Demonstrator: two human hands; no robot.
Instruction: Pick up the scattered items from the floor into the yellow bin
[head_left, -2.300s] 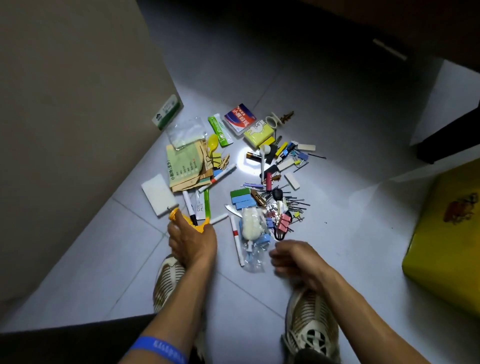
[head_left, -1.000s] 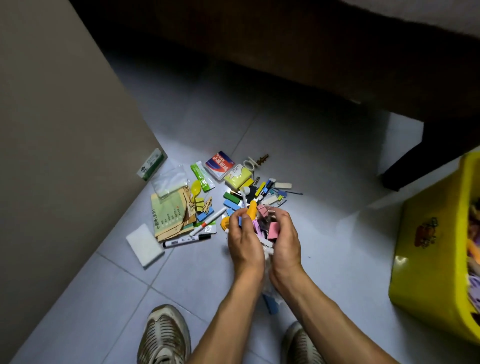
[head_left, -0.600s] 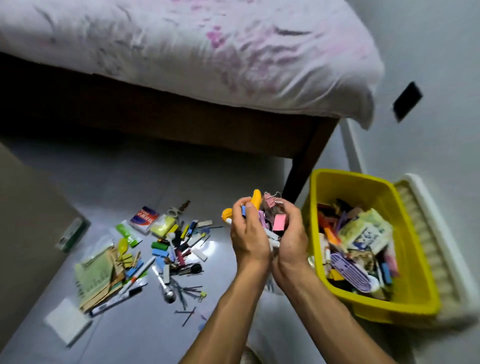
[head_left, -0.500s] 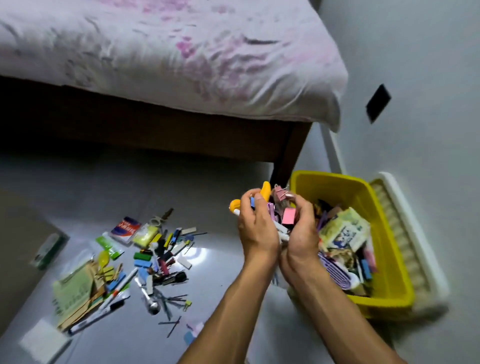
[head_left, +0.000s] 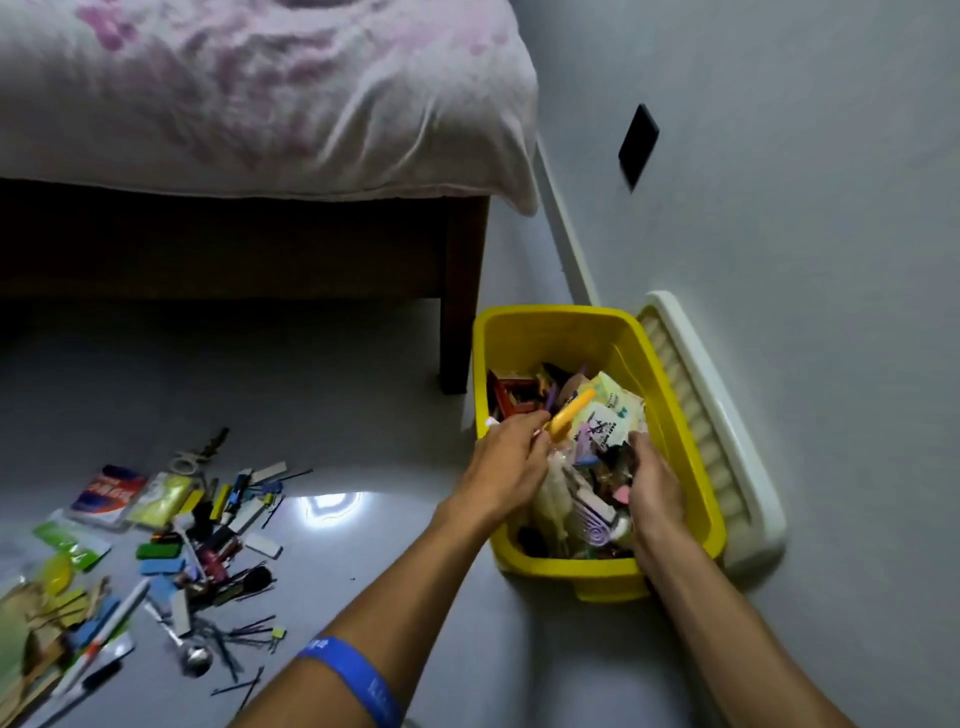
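Looking down from the head camera, I see both hands lowered into the yellow bin (head_left: 550, 332), which sits on the floor beside the wall, just right of the dark bed leg (head_left: 460, 291). My left hand (head_left: 506, 470) hangs over the bin's near-left rim with its fingers curled round a yellow plastic piece (head_left: 570, 415) that sticks up and to the right; something small and white shows at the fingertips too, but I cannot tell what it is. My right hand (head_left: 652, 491) is deeper inside, fingers bent down among the contents; a pink clip (head_left: 622, 494) lies against it, and I cannot tell whether the hand grips anything. The bin is heaped with mixed small things, a purple comb (head_left: 592, 527) and a printed white packet (head_left: 605, 421) among them. A white ribbed lid (head_left: 727, 415) leans between bin and wall. Well to the left, the scattered items (head_left: 197, 545) lie on the grey tiles: markers, erasers, hairpins, a spoon (head_left: 193, 657), a red and blue card pack (head_left: 109, 493). A blue wristband (head_left: 345, 675) circles my left forearm
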